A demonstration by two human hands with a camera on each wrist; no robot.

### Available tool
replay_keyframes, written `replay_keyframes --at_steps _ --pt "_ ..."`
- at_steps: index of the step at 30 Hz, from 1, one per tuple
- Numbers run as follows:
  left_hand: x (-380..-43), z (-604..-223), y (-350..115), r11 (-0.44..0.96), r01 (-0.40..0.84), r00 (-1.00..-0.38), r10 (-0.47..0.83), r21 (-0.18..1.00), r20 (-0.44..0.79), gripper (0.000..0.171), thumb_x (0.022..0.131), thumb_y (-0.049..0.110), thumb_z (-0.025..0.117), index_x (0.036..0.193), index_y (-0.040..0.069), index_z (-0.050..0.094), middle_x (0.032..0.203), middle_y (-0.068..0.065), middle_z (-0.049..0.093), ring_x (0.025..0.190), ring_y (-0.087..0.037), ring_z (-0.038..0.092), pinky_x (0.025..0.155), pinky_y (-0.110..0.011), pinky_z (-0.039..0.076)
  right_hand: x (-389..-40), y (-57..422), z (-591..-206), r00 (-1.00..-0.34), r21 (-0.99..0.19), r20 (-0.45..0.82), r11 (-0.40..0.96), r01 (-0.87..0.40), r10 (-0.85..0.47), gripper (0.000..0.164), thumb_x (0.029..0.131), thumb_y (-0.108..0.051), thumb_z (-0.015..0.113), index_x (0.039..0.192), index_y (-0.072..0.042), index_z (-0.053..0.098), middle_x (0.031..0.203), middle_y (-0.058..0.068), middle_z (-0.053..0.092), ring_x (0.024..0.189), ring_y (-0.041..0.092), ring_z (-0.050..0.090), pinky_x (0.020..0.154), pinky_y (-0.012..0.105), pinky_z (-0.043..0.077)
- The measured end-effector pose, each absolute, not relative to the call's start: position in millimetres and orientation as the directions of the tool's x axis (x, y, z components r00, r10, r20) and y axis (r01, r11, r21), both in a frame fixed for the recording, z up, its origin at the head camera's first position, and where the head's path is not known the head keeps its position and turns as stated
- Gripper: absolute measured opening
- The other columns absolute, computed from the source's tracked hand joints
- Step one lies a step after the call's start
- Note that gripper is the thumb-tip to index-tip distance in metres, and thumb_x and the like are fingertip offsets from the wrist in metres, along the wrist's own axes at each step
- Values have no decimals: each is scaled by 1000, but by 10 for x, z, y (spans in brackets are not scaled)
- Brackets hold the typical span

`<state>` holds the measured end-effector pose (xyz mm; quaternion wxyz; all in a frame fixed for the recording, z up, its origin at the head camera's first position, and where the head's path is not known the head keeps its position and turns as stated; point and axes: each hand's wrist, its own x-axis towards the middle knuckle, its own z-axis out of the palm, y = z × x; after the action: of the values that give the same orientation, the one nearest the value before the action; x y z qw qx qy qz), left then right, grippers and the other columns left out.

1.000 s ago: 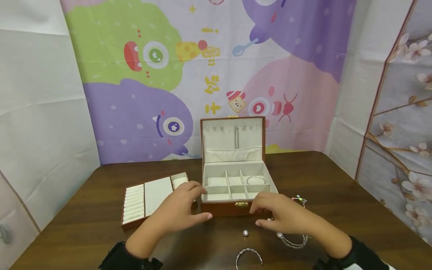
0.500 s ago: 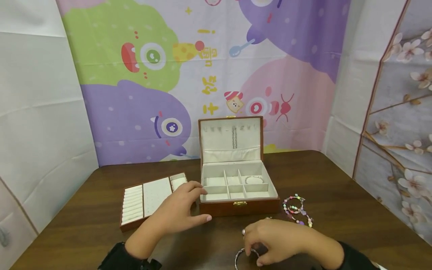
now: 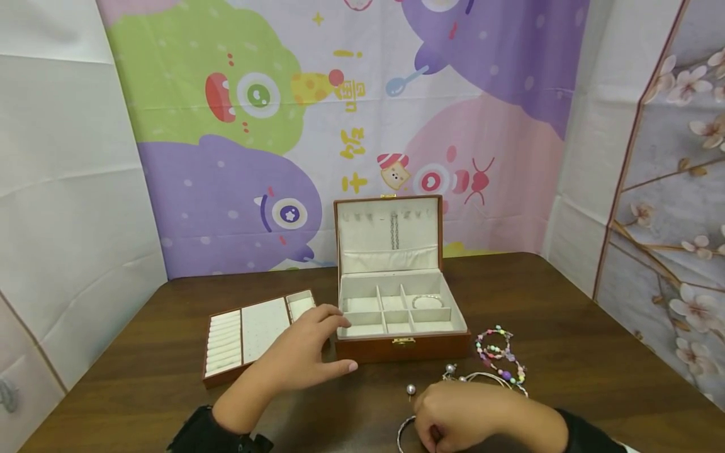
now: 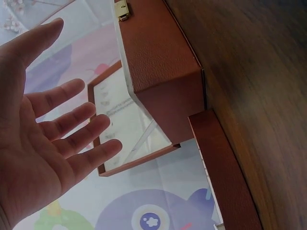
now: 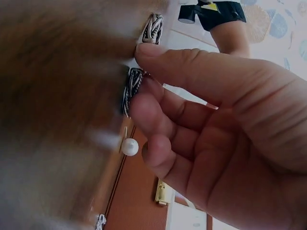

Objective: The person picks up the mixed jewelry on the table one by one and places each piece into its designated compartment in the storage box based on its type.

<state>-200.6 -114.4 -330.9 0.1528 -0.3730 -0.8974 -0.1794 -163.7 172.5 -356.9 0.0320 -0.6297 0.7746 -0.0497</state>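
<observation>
My right hand (image 3: 461, 412) is low over the front of the table, pinching a silver open cuff bracelet (image 3: 402, 433) between thumb and curled fingers. The right wrist view shows the woven metal of the cuff bracelet (image 5: 133, 88) on both sides of the thumb tip. Just beyond that hand lies a pearl earring (image 3: 410, 390). My left hand (image 3: 300, 349) is held with fingers spread at the left front corner of the open brown jewelry box (image 3: 362, 350). Seen from the left wrist, its palm (image 4: 36, 153) holds nothing.
A lift-out tray (image 3: 263, 327) with ring rolls lies left of the box. Inside the box is a bracelet (image 3: 427, 301), and chains (image 3: 394, 231) hang in the lid. To the right lie beaded bracelets (image 3: 501, 355), a cord bracelet (image 3: 493, 377) and another pearl piece (image 3: 450, 369).
My right hand has come down from the box front toward the near table edge and taken hold of the cuff bracelet. The left hand has stayed in place.
</observation>
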Motion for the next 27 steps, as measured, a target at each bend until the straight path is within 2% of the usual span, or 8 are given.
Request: replay_keyframes --at_steps 5,12,17,23,27 --pt "-2013 -3335 -1145 654 723 -680 614 223 401 53 81 41 77 118 5 64 124 -7 55 116 -26 52 95 -45 46 -1637 1711 -3594 -192 -97 15 190 -977 -981 21 65 -5 80 69 -22 68 70 -17 53 64 -13 41 61 -1 33" --pt "-2022 -3368 -1146 649 726 -678 618 228 398 49 82 41 77 115 6 65 123 -6 55 115 -26 53 96 -44 46 -1637 1739 -3619 -244 -132 -2 243 -961 -970 25 63 -2 81 72 -22 67 72 -18 54 66 -13 42 61 0 33" --pt "-2015 -3369 -1145 649 725 -680 621 229 391 47 82 40 77 114 6 65 122 -6 55 115 -26 53 96 -44 46 -1624 1739 -3621 -246 -97 18 243 -965 -969 26 62 -1 79 70 -23 66 71 -19 52 66 -13 41 61 0 33" --pt "-2009 -3340 -1144 644 734 -669 628 218 398 47 82 38 77 113 5 65 122 -7 56 115 -26 53 97 -44 46 -1626 1744 -3576 -237 -29 107 235 -971 -966 24 69 -3 79 71 -23 66 74 -17 52 68 -11 45 65 1 35" --pt "-2022 -3316 -1139 634 741 -661 633 218 403 46 83 36 77 114 5 65 122 -7 55 115 -26 53 98 -44 45 -1648 1750 -3523 -277 -51 163 272 -961 -947 20 75 -3 79 75 -20 68 78 -15 53 71 -9 48 67 2 38"
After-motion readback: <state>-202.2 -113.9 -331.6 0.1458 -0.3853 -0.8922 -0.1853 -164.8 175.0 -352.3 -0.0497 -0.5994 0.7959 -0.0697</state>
